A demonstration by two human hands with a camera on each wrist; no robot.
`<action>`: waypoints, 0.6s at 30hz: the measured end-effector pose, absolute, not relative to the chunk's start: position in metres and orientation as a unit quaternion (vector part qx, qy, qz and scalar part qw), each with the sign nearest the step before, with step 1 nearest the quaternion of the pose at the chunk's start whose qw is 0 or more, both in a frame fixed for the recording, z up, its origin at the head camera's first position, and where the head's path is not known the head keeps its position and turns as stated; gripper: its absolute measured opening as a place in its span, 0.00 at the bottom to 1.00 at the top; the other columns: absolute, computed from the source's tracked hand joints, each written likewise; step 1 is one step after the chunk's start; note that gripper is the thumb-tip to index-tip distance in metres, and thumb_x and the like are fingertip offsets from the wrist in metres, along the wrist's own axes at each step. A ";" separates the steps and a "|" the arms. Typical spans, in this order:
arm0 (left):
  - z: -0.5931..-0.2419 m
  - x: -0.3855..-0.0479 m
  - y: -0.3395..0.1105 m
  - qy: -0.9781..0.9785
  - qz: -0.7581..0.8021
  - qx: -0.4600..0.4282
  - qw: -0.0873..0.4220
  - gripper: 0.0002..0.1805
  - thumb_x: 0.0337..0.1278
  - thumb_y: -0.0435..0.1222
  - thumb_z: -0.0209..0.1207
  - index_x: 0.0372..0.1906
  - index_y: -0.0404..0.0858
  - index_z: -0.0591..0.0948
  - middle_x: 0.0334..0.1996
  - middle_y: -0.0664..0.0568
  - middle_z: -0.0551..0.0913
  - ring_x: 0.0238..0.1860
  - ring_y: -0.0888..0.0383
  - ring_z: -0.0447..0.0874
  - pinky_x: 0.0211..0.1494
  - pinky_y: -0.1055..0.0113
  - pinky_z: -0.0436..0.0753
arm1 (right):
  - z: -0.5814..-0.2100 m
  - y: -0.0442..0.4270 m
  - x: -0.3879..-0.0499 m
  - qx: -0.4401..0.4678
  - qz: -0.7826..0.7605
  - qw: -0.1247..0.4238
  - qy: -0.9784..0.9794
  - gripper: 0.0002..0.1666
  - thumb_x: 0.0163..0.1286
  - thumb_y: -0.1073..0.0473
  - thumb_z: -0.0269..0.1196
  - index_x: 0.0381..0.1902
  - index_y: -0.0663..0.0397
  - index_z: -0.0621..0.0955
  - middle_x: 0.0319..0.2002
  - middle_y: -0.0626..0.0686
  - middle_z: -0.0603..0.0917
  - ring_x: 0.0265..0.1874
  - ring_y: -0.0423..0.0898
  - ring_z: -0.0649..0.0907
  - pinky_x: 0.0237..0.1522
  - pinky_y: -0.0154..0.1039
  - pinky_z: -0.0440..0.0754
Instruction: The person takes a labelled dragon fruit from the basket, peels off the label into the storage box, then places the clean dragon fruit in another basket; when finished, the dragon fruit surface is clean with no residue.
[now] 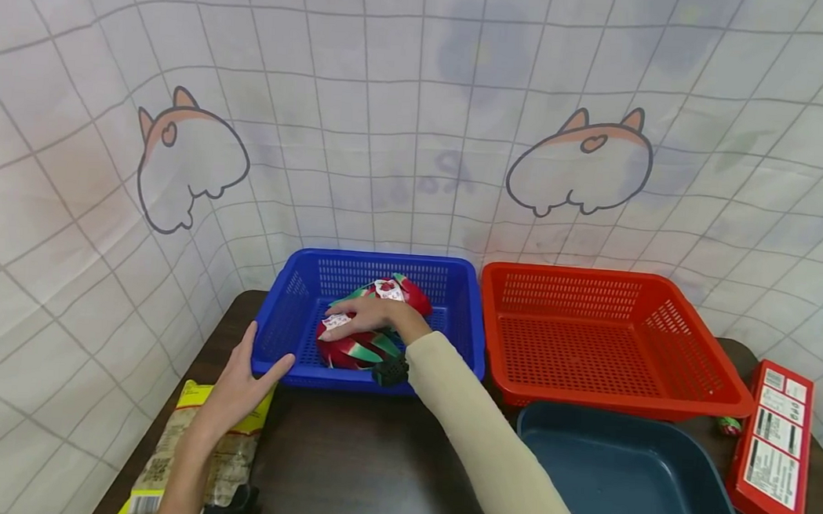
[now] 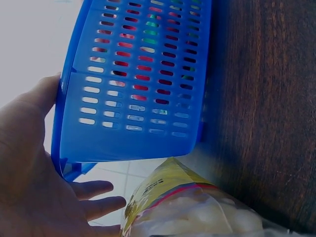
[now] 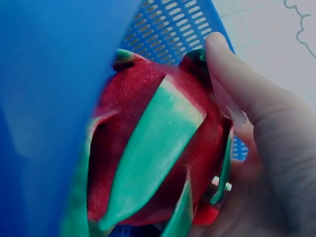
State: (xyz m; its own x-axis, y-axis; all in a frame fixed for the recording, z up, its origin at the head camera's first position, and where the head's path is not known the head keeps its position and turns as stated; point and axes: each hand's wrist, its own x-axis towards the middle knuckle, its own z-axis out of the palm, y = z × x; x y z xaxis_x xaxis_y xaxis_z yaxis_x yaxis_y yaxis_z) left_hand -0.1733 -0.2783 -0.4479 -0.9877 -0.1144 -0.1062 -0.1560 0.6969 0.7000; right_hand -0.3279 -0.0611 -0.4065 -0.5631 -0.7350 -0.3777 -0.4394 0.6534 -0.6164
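Note:
Two red dragon fruits with green scales and white labels lie in the blue basket [image 1: 476, 324]. My right hand [image 1: 371, 315] reaches over the front fruit [image 1: 342, 353] from above. In the right wrist view, the thumb and fingers of that hand [image 3: 276, 133] curve round this fruit [image 3: 153, 143]. Behind it is the other fruit [image 1: 418, 297], partly covered by the hand. My left hand [image 1: 234, 388] has its fingers spread at the basket's front left corner. The left wrist view has this hand [image 2: 29, 187] touching the rim beside the basket's perforated wall [image 2: 118, 145].
A yellow-edged clear bag [image 1: 239, 447] lies under my left forearm. Right of the blue basket stands a red basket [image 1: 559, 396], with a dark teal tray [image 1: 610, 474] before it. A red box [image 1: 773, 444] and a small green-and-red item [image 1: 730, 426] are at the far right.

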 end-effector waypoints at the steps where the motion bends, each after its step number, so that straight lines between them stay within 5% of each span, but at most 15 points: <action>1: -0.448 -0.174 -0.278 0.921 0.383 -0.073 0.026 0.58 0.58 0.67 0.50 0.76 0.49 0.27 0.77 0.34 0.40 0.74 0.30 0.47 0.67 0.29 0.56 | -0.407 -0.061 -0.328 -0.343 -0.237 0.316 0.852 0.42 0.65 0.35 0.57 0.74 0.36 0.62 0.76 0.50 0.58 0.74 0.51 0.60 0.73 0.55 0.62; 18: -0.446 -0.174 -0.278 0.922 0.380 -0.073 0.030 0.58 0.59 0.67 0.50 0.76 0.48 0.27 0.77 0.33 0.40 0.74 0.30 0.47 0.69 0.30 0.56 | -0.414 -0.063 -0.328 -0.338 -0.234 0.311 0.857 0.44 0.63 0.33 0.58 0.74 0.36 0.61 0.73 0.51 0.63 0.65 0.50 0.67 0.65 0.49 0.73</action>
State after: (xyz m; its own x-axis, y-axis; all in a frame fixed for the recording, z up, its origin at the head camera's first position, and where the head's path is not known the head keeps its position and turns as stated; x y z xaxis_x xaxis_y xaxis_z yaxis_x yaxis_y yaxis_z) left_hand -0.1737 -0.2781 -0.4464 -0.9876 -0.1117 -0.1105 -0.1571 0.7011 0.6955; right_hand -0.3283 -0.0629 -0.4144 -0.5779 -0.7246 -0.3756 -0.4328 0.6623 -0.6116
